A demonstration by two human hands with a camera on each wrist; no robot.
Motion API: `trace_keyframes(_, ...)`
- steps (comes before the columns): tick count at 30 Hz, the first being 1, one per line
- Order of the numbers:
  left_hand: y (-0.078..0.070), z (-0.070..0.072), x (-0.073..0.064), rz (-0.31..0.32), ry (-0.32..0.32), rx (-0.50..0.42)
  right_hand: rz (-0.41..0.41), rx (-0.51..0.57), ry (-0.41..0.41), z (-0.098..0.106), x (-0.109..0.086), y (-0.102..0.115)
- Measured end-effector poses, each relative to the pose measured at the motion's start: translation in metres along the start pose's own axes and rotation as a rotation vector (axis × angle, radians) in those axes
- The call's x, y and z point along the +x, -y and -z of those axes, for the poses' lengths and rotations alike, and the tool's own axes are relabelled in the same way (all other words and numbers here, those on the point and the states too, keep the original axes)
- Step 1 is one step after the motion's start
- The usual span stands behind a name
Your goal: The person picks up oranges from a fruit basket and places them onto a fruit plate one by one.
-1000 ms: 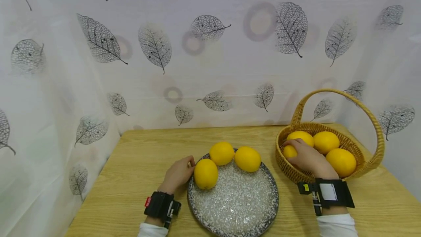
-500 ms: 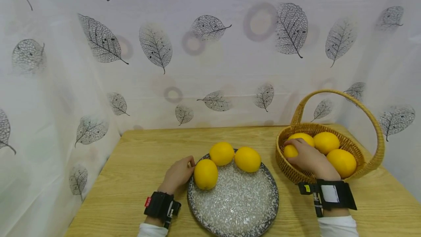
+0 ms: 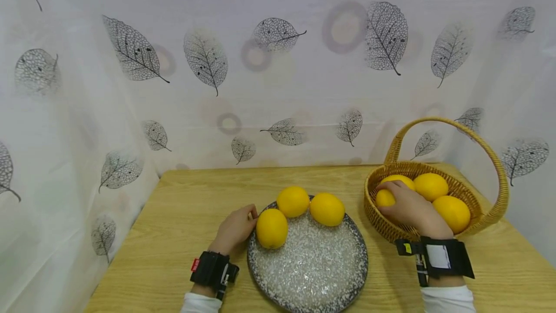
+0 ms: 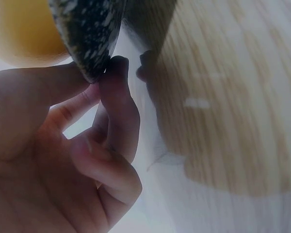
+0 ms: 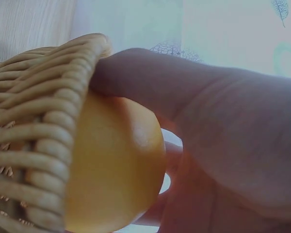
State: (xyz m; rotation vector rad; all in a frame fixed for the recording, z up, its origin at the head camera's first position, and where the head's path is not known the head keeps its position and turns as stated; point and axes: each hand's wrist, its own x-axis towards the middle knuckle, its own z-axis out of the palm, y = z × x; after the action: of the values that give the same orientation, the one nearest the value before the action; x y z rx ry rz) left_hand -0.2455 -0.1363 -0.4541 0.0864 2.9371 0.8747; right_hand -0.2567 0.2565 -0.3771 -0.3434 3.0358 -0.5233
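Note:
My left hand [image 3: 235, 230] pinches the left rim of a round speckled grey plate [image 3: 310, 274]; the left wrist view shows thumb and fingertips on the dark plate edge [image 4: 89, 34]. Three lemons sit on the plate: one on the left [image 3: 271, 228], one at the back [image 3: 293, 202] and one farther right [image 3: 327, 209]. In the wicker basket [image 3: 382, 226] my right hand [image 3: 412, 209] grips a lemon [image 5: 116, 165], its thumb and fingers curled round the fruit. Other lemons [image 3: 431, 186] lie beside it in the basket.
The basket's tall handle [image 3: 447, 120] arches above its right side. A wooden table [image 3: 195, 197] carries everything, with a leaf-printed curtain [image 3: 286, 86] behind it and at both sides.
My right hand has shifted very slightly to the right inside the basket, with the lemon under its fingers. The left hand and the plate have stayed in place.

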Motion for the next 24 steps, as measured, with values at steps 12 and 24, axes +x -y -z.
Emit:
trace_keyframes(12, 0.0, -0.001, 0.0, 0.002, 0.005, -0.007, 0.0, -0.01, -0.002, 0.005, -0.001, 0.002)
trace_keyframes(24, -0.002, 0.003, -0.001, 0.002, 0.006, -0.009, 0.0, -0.018, -0.021, 0.013, -0.007, 0.013)
